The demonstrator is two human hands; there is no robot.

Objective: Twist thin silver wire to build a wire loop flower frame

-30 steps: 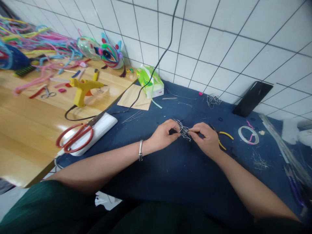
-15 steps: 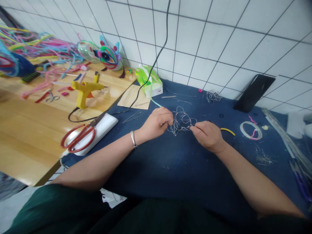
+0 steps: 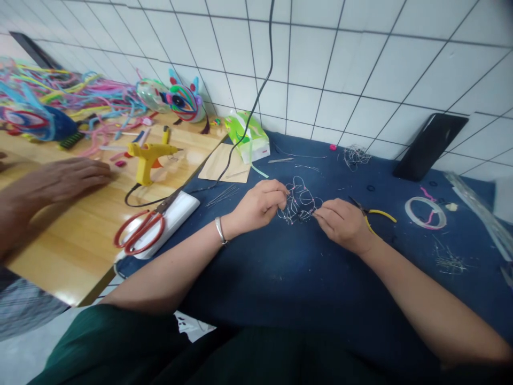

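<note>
A looped tangle of thin silvery wire with small pink beads [image 3: 298, 200] hangs between my two hands over the dark blue cloth [image 3: 276, 283]. My left hand [image 3: 262, 206], with a silver bangle at the wrist, pinches its left side. At its right edge, my right hand [image 3: 342, 222] grips the wire between thumb and fingers. Just beyond my right hand lie pliers with yellow handles [image 3: 380, 215], partly hidden by it. Loose straight wires [image 3: 222, 195] lie left of my left hand.
On the wooden table [image 3: 92, 230] are a yellow glue gun [image 3: 148, 158] and another person's hand [image 3: 68, 179]. Red-handled scissors [image 3: 140, 232] rest on a white power strip [image 3: 176, 214]. A black phone [image 3: 430, 147] leans on the tiled wall, near a clear ring [image 3: 407, 211].
Another person's hand has come in at the left over the wooden table. The view has shifted slightly left. More of the pliers shows. Both my hands keep hold of the beaded wire.
</note>
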